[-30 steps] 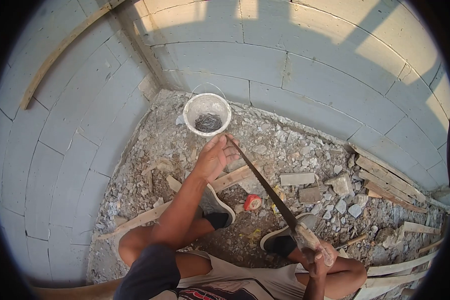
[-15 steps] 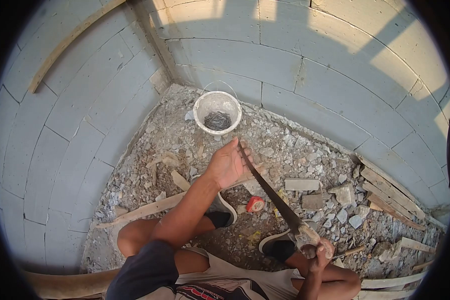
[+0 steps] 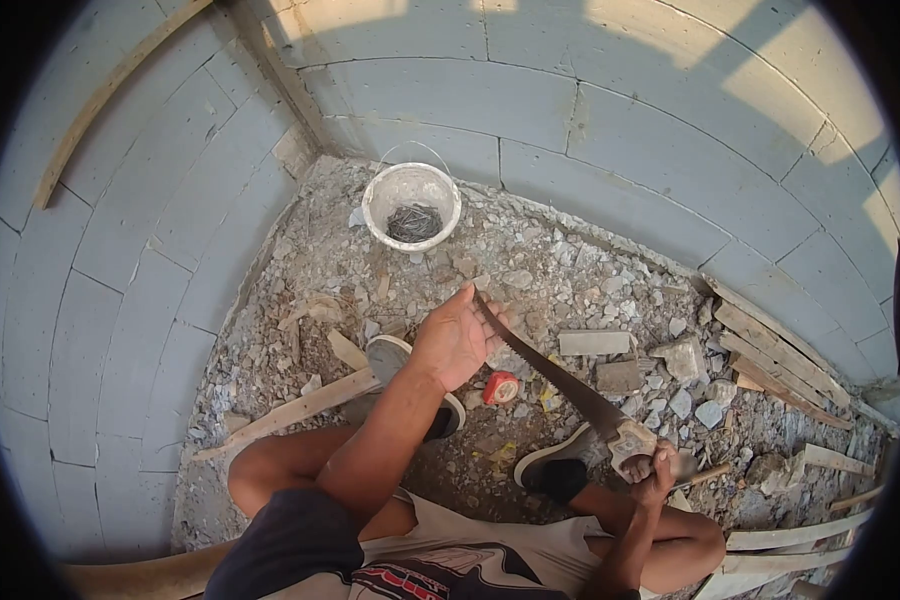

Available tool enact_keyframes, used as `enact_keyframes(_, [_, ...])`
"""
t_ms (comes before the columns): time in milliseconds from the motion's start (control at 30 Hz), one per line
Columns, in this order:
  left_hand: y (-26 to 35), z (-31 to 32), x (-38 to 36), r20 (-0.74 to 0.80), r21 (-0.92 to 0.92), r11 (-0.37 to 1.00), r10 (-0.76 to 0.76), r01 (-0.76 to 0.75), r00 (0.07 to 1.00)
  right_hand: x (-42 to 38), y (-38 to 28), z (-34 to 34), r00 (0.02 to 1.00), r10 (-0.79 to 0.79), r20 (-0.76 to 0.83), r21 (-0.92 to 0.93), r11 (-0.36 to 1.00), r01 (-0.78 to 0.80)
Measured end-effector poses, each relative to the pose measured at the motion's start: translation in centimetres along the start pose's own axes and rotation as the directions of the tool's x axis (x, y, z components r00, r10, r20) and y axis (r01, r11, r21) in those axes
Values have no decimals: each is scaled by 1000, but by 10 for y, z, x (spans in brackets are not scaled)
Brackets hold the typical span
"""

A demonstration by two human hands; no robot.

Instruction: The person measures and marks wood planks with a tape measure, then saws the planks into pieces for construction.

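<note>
I crouch in a corner of grey block walls. My right hand (image 3: 653,466) grips the wooden handle of a hand saw (image 3: 555,373). The blade runs up and to the left. My left hand (image 3: 457,336) holds the blade near its tip, fingers curled against it. Under the saw lie a wooden plank (image 3: 295,411) and a red tape measure (image 3: 501,388). My two shoes rest on the rubble on either side of the tape.
A white bucket (image 3: 411,205) holding dark nails stands in the corner. Rubble and block chips (image 3: 620,340) cover the floor. Wooden slats (image 3: 775,365) lie stacked at the right wall. A long board (image 3: 100,100) leans on the left wall.
The saw has been drawn down and to the right, its blade now lying flatter. My left hand stayed on the blade tip and came lower. The view shifted a little.
</note>
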State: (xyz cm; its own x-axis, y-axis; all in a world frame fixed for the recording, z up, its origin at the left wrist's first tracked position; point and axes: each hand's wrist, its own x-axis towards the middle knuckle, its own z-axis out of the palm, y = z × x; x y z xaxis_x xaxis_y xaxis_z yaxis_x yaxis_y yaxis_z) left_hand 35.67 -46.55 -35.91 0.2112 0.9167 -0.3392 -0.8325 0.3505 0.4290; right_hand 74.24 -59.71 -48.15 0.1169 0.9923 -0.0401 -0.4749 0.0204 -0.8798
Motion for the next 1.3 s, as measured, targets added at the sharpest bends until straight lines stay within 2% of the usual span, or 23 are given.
enact_keyframes(67, [0,10,-2,-56,71,990,125,-121,991,0,-4,-2,997,-68,31,-39,997,69])
enact_keyframes(133, [1,11,-2,-65,85,985,153,-147,986,-9,-4,-1,997,-76,-22,-59,995,74])
enact_keyframes(200, [1,8,-2,-76,94,980,183,-176,980,-19,-24,26,975,-165,-148,-141,979,144])
enact_keyframes(233, [1,4,-1,-49,47,981,189,-186,981,-20,-34,35,994,-103,-45,-141,985,96])
enact_keyframes(267, [2,1,1,-21,1,981,195,-195,981,-22,-28,29,994,-102,-39,-138,986,96])
enact_keyframes(333, [2,-4,2,-25,-14,981,193,-194,981,-27,-15,19,980,-200,1,-221,955,195])
enact_keyframes(367, [2,-6,2,-29,-29,983,183,-183,983,-27,-17,18,980,-190,54,-233,952,197])
enact_keyframes(567, [5,-3,1,-38,-68,986,151,-153,988,-29,-23,25,965,-254,59,-320,911,260])
enact_keyframes(700, [1,-5,-1,-109,-123,983,119,-132,987,-23,-17,22,976,-215,-39,-279,940,196])
enact_keyframes(767, [-3,-5,-3,-232,-184,970,111,-156,966,-17,-19,30,998,-58,-25,-184,982,52])
enact_keyframes(800, [-5,-7,-3,-228,-186,971,107,-151,968,-17,-17,31,998,-61,-29,-187,981,55])
enact_keyframes(867, [-8,-13,-2,-331,-167,969,120,-183,936,-16,-13,36,999,-51,-12,-253,966,47])
enact_keyframes(967, [-10,-23,-3,-348,-142,979,89,-146,933,-16,-19,43,1000,-22,-1,-282,959,21])
enact_keyframes(1067, [-12,-26,-2,-315,-125,980,110,-156,943,-19,-25,44,1000,26,0,-320,947,-25])
enact_keyframes(1100, [-12,-26,-1,-321,-127,980,108,-156,941,-21,-22,38,1000,-13,1,-320,947,13])
enact_keyframes(1167, [-10,-9,-3,-296,-69,959,243,-274,924,-25,-27,43,999,-44,2,-319,947,42])
enact_keyframes(1200, [-10,-10,-3,-299,-68,958,246,-278,922,-29,-31,47,999,-39,-12,-271,962,34])
enact_keyframes(1267, [-7,-12,-2,-158,-139,955,240,-262,958,-32,-30,56,999,-33,-14,-217,976,29])
enact_keyframes(1300, [-6,-14,-1,-160,-137,953,250,-272,955,-38,-25,56,982,-176,-63,-332,932,146])
